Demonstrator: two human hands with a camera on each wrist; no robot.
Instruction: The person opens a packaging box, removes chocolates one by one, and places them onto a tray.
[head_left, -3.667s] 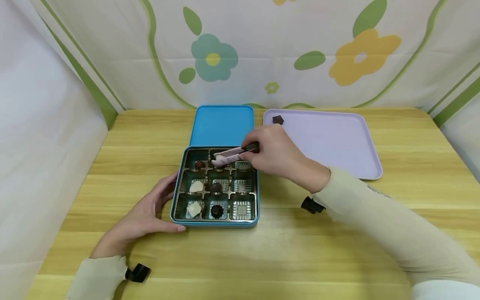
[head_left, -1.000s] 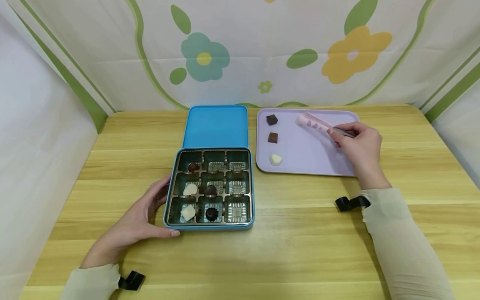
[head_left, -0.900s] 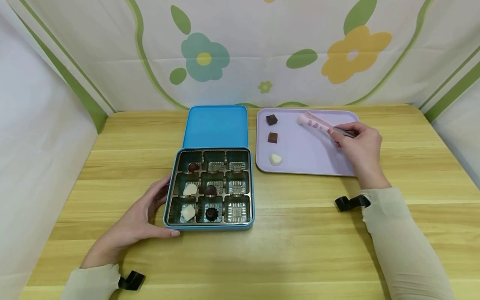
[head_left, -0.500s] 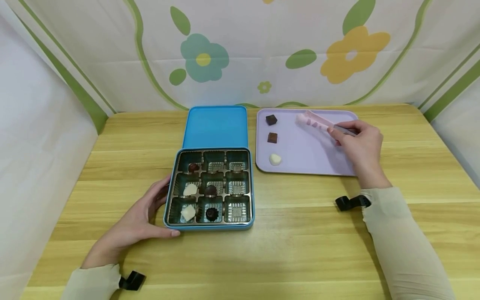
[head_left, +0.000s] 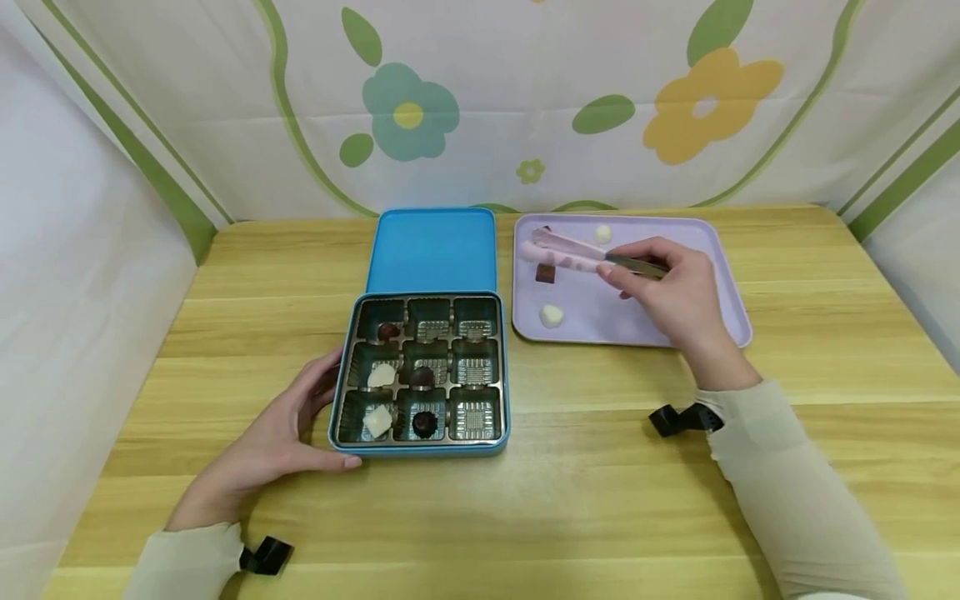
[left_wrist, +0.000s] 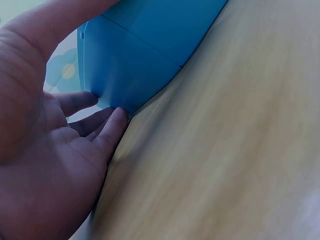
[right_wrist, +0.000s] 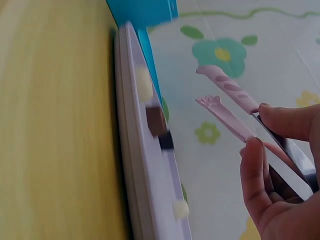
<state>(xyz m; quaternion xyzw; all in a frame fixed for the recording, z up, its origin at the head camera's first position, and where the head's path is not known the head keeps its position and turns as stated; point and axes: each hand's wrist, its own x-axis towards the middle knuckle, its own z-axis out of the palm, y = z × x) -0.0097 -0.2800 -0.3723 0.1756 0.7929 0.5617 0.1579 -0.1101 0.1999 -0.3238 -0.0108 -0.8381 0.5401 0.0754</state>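
Observation:
My right hand [head_left: 678, 300] grips pink paw-tipped tongs [head_left: 566, 258] with metal handles, above the left part of the lilac tray [head_left: 727, 292]. In the right wrist view the tongs' arms stand apart with nothing between them. Below lie a brown square chocolate [head_left: 545, 273] and a white chocolate [head_left: 551, 315]. A dark chocolate [right_wrist: 166, 140] is mostly covered by the tongs in the head view. Farther right sits a round white chocolate [head_left: 603, 234]. My left hand [head_left: 270, 437] holds the blue tin [head_left: 420, 451] at its front left corner, thumb along the front, fingers at the left side.
Inside the tin, a gold divided insert holds several chocolates, among them a dark fluted one [head_left: 424, 425] and a white square one [head_left: 377, 422]. A blue lid [head_left: 435, 250] lies behind the tin. A floral cloth [head_left: 487, 108] hangs behind the wooden table [head_left: 585, 500].
Over the last seconds a brown square and two white chocolates have come onto the tray. Since half a second ago the tongs have released the round white one and moved left. My left hand stays put.

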